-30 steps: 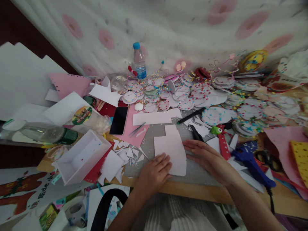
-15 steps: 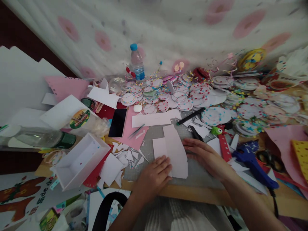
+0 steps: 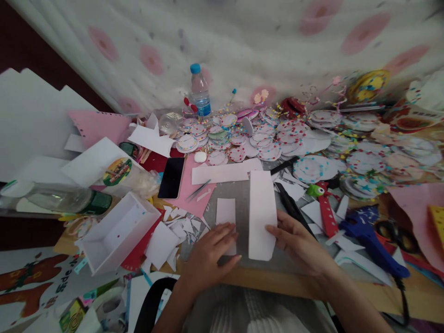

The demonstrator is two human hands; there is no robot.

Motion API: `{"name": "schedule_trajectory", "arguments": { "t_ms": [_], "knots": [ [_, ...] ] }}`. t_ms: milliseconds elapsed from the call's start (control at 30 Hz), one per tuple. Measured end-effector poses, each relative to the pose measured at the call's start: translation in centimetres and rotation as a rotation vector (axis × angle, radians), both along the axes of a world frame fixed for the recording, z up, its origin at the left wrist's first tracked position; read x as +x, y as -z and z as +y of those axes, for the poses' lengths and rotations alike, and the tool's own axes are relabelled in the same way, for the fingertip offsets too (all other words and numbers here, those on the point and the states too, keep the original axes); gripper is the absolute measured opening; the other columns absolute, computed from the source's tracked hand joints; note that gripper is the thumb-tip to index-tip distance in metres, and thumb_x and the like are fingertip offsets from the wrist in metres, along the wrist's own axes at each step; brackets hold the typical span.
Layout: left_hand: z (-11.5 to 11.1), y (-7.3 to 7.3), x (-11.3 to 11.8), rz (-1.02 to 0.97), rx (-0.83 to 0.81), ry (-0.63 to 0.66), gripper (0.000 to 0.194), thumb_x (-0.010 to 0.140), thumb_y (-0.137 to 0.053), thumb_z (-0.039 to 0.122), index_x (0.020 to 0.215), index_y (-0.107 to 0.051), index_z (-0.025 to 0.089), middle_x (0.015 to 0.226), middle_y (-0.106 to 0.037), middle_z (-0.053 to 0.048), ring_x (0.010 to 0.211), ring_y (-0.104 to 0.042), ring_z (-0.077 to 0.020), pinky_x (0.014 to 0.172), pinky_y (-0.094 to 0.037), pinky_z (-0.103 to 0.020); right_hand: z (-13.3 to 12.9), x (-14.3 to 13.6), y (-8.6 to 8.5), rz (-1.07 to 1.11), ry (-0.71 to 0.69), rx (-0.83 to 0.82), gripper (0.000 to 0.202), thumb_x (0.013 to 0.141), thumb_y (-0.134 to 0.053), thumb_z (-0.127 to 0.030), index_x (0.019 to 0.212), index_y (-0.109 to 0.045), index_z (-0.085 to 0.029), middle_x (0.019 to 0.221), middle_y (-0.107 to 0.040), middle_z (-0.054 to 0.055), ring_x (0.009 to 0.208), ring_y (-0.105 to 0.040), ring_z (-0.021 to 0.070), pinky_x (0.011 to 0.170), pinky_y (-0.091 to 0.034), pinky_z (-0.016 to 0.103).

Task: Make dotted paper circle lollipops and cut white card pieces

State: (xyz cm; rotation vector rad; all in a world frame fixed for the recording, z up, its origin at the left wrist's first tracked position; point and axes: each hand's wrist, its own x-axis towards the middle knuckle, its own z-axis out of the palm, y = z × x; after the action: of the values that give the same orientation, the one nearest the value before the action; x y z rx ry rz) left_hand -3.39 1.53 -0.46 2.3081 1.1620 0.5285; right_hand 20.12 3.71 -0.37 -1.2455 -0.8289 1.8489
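My left hand lies spread over the lower part of a small white paper piece on the grey mat. To its right, my right hand pinches the right edge of a longer white strip between thumb and fingers. A gap of mat shows between the two pieces. Beyond them lies another long white strip, set crosswise. Tweezers rest on pink paper at the left. A black cutter-like tool lies just past my right hand.
White paper scraps, a phone and an open white box stand at the left. Dotted paper discs and a water bottle line the back. A blue glue gun and scissors lie at the right.
The longer strip has come away from the small piece and moved right, with my right hand now gripping its edge. My left hand has shifted slightly left, its thumb spread wider.
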Motion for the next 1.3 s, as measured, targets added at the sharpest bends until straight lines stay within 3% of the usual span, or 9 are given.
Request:
{"name": "schedule_trajectory", "arguments": {
  "t_ms": [100, 200, 267, 467, 667, 833, 1067, 1200, 1300],
  "knots": [
    [0.4, -1.5, 1.6, -0.201, -0.135, -0.2, 0.046, 0.09, -0.055, 0.032, 0.133, -0.047, 0.019, 0.134, -0.055, -0.01, 0.122, -0.053, -0.0206, 0.102, -0.046, -0.036, -1.2, -1.2, -0.8, 0.045, 0.0, -0.007, 0.04, 0.08, -0.065, -0.044, 0.116, -0.06, -0.025, 0.111, -0.07, 0.007, 0.092, -0.067, 0.0244, 0.078, -0.054, 0.036],
    [1.3, -2.7, 3.9, -0.3, -0.194, -0.344, 0.02, 0.095, -0.046, 0.032, 0.101, -0.06, 0.018, 0.094, -0.068, -0.005, 0.086, -0.064, -0.0154, 0.077, -0.052, -0.026, -1.8, -2.0, -1.4, -0.102, -0.089, 0.107, 0.034, 0.084, -0.057, -0.05, 0.109, -0.064, -0.028, 0.103, -0.071, 0.004, 0.092, -0.066, 0.0253, 0.077, -0.054, 0.036],
    [2.0, -3.3, 4.8, -0.233, -0.164, -0.387, 0.024, 0.097, -0.041, 0.031, 0.084, -0.057, 0.019, 0.071, -0.062, 0.0, 0.067, -0.06, -0.0126, 0.063, -0.046, -0.022, -1.9, -1.3, -1.5, -0.234, -0.084, 0.176, 0.03, 0.085, -0.055, -0.051, 0.099, -0.066, -0.027, 0.096, -0.07, 0.005, 0.092, -0.064, 0.0259, 0.082, -0.051, 0.038],
    [3.0, -4.7, 4.3, 0.313, 0.008, -0.272, 0.025, 0.096, -0.04, 0.023, 0.076, -0.055, 0.019, 0.065, -0.061, -0.001, 0.06, -0.061, -0.0158, 0.053, -0.039, -0.025, -1.3, 4.4, 0.6, -1.241, 0.193, 0.563, 0.036, 0.086, -0.05, -0.046, 0.104, -0.06, -0.016, 0.096, -0.059, 0.017, 0.092, -0.057, 0.0338, 0.086, -0.043, 0.052],
    [3.8, -5.0, 5.6, 0.58, -0.042, -0.067, 0.019, 0.095, -0.041, 0.018, 0.085, -0.057, 0.018, 0.073, -0.066, -0.003, 0.067, -0.067, -0.0215, 0.055, -0.047, -0.027, -1.1, 5.2, 2.7, -1.437, 0.009, 0.584, 0.041, 0.089, -0.044, -0.042, 0.115, -0.056, -0.012, 0.096, -0.057, 0.02, 0.093, -0.057, 0.0381, 0.082, -0.046, 0.054],
    [4.3, -5.0, 6.4, 0.639, -0.118, -0.017, 0.014, 0.095, -0.041, 0.016, 0.093, -0.055, 0.016, 0.072, -0.066, -0.006, 0.066, -0.069, -0.0246, 0.053, -0.051, -0.03, -0.7, 5.5, 2.5, -1.351, 0.017, 0.601, 0.033, 0.089, -0.043, -0.036, 0.114, -0.055, -0.017, 0.094, -0.059, 0.017, 0.09, -0.059, 0.0358, 0.081, -0.046, 0.054],
    [4.4, -4.8, 6.3, 0.654, -0.225, -0.093, 0.015, 0.096, -0.039, 0.016, 0.101, -0.053, 0.018, 0.078, -0.068, -0.008, 0.074, -0.071, -0.0259, 0.057, -0.053, -0.032, -1.8, 6.1, 0.4, -0.796, 0.173, 0.357, 0.037, 0.087, -0.048, -0.047, 0.116, -0.053, -0.024, 0.107, -0.062, 0.01, 0.1, -0.058, 0.0279, 0.089, -0.046, 0.042],
    [3.9, -5.1, 6.8, 0.686, -0.188, -0.085, 0.018, 0.094, -0.037, 0.01, 0.102, -0.052, 0.016, 0.082, -0.067, -0.008, 0.075, -0.07, -0.0252, 0.06, -0.054, -0.033, -2.9, 5.2, -0.6, -0.443, 0.127, 0.148, 0.033, 0.085, -0.052, -0.049, 0.11, -0.057, -0.027, 0.087, -0.064, 0.003, 0.078, -0.06, 0.0218, 0.071, -0.049, 0.032],
    [3.6, -5.2, 7.3, 0.713, -0.193, -0.073, 0.021, 0.092, -0.038, 0.007, 0.105, -0.052, 0.015, 0.086, -0.067, -0.009, 0.079, -0.069, -0.0246, 0.063, -0.055, -0.032, -3.4, 3.9, -1.2, -0.506, 0.005, 0.163, 0.034, 0.085, -0.055, -0.047, 0.112, -0.054, -0.027, 0.076, -0.059, -0.001, 0.065, -0.055, 0.018, 0.059, -0.045, 0.028]
  ]
}}
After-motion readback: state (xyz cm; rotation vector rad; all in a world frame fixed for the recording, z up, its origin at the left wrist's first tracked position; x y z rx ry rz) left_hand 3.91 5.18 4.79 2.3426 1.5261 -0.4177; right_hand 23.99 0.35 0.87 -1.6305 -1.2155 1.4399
